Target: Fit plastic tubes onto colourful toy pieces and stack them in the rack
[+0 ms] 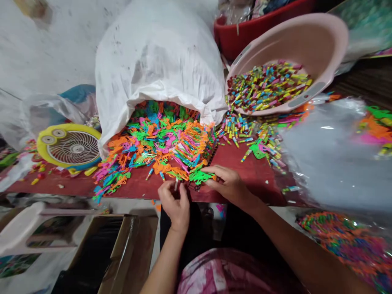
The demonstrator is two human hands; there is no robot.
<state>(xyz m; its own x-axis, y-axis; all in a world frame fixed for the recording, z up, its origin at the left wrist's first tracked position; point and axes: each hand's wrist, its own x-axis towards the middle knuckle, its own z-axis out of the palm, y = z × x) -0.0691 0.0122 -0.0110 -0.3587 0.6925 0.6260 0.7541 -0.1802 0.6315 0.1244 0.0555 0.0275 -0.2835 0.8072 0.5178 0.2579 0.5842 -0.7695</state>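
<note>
My right hand (pixel 228 185) pinches a green plastic piece (pixel 199 175) with an openwork mesh part, at the front edge of the red table. My left hand (pixel 175 202) is beside it with curled fingers and thumb close together. A small whitish bit shows at its fingertips, too small to name. Just beyond both hands, a stack of flat orange, green and pink plastic pieces (pixel 194 143) stands in a row. It leans against a loose heap of similar pieces (pixel 153 134), which spills from a large white sack (pixel 162 53).
A pink basin (pixel 333 45) tilts toward me, holding many small colourful tubes (pixel 269 87); more tubes (pixel 235 128) lie below it. A yellow fan (pixel 73 147) sits at left. Clear plastic bags (pixel 330 155) cover the right side. A cardboard box (pixel 137 245) and white stool (pixel 27 228) are lower left.
</note>
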